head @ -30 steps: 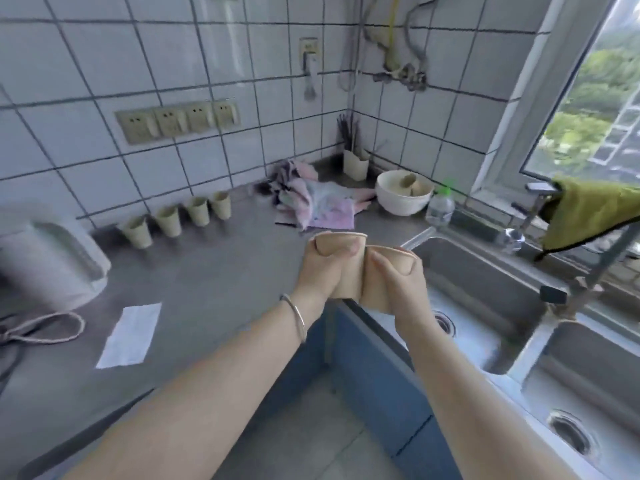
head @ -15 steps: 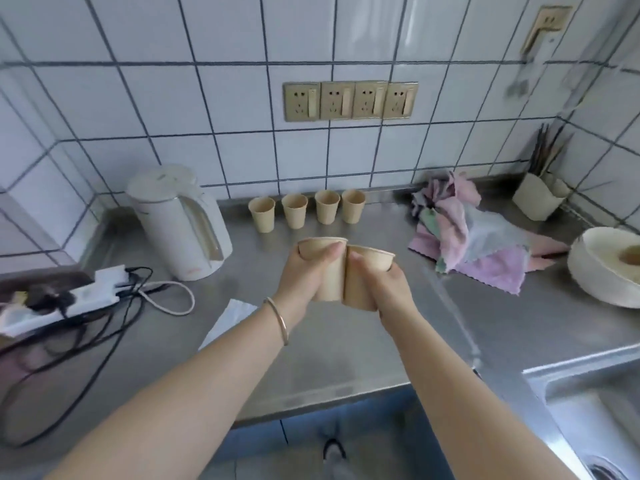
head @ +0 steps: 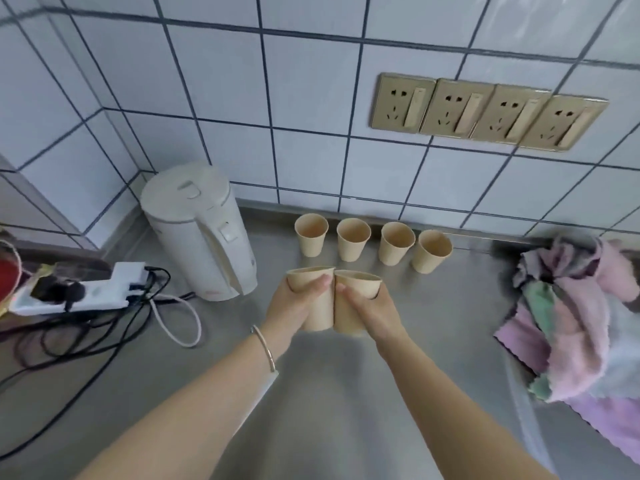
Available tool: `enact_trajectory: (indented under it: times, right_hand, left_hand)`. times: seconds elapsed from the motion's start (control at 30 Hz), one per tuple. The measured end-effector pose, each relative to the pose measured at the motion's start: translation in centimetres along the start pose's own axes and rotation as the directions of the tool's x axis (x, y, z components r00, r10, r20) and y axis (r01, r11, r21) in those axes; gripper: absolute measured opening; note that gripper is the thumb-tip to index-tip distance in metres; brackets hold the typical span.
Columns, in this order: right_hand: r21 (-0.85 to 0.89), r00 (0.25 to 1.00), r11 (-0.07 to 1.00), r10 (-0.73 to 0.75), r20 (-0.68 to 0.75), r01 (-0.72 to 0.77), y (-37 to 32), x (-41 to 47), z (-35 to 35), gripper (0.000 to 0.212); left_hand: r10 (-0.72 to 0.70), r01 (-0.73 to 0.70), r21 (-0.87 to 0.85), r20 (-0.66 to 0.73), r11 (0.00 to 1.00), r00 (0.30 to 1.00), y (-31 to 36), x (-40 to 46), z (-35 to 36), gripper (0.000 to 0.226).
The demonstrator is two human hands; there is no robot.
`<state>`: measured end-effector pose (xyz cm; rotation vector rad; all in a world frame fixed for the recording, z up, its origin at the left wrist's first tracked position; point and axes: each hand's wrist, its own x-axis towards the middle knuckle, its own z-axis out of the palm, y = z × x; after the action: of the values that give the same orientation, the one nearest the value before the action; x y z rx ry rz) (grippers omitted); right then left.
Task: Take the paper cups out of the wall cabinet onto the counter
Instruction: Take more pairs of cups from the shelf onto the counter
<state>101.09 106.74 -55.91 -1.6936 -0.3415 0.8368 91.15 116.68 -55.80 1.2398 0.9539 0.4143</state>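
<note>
Directly ahead, my left hand (head: pixel 294 303) grips one paper cup (head: pixel 317 299) and my right hand (head: pixel 370 308) grips another (head: pixel 351 299), the two touching side by side above the steel counter (head: pixel 433 341). Four more paper cups (head: pixel 372 242) stand upright in a row against the tiled wall, just beyond. No lettering is readable anywhere. Bare counter lies between the white kettle (head: pixel 201 230) at left and the heap of cloths (head: pixel 581 317), cut off at right. Power strip (head: pixel 76 292) cables tangle far left.
</note>
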Motion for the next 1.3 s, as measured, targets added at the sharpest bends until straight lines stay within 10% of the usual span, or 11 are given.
enact_trajectory:
  times: [0.1, 0.3, 1.03, 1.3]
  right_hand:
    - [-0.016, 0.999, 0.999, -0.038, 0.011, 0.038, 1.0, 3.2, 0.7, 0.045]
    - [-0.061, 0.986, 0.984, -0.167, -0.01, 0.166, 3.0, 8.2, 1.4, 0.047]
    - [-0.267, 0.981, 0.962, -0.103, -0.167, 0.055, 7.3, 11.8, 1.8, 0.081]
    - [-0.327, 0.972, 0.945, -0.048, -0.231, -0.031, 8.3, 8.8, 0.6, 0.094]
  left_hand:
    - [0.008, -0.008, 0.007, 0.019, 1.0, 1.0, -0.9, 2.5, 0.0, 0.044]
    - [0.095, -0.085, 0.18, -0.047, 0.98, 0.994, -5.4, 10.2, -1.2, 0.084]
    - [0.284, -0.21, 0.322, -0.204, 0.923, 0.937, -7.7, 13.6, -0.8, 0.078]
    - [0.084, -0.024, 0.245, -0.239, 0.969, 0.967, -9.0, 11.2, -1.5, 0.104]
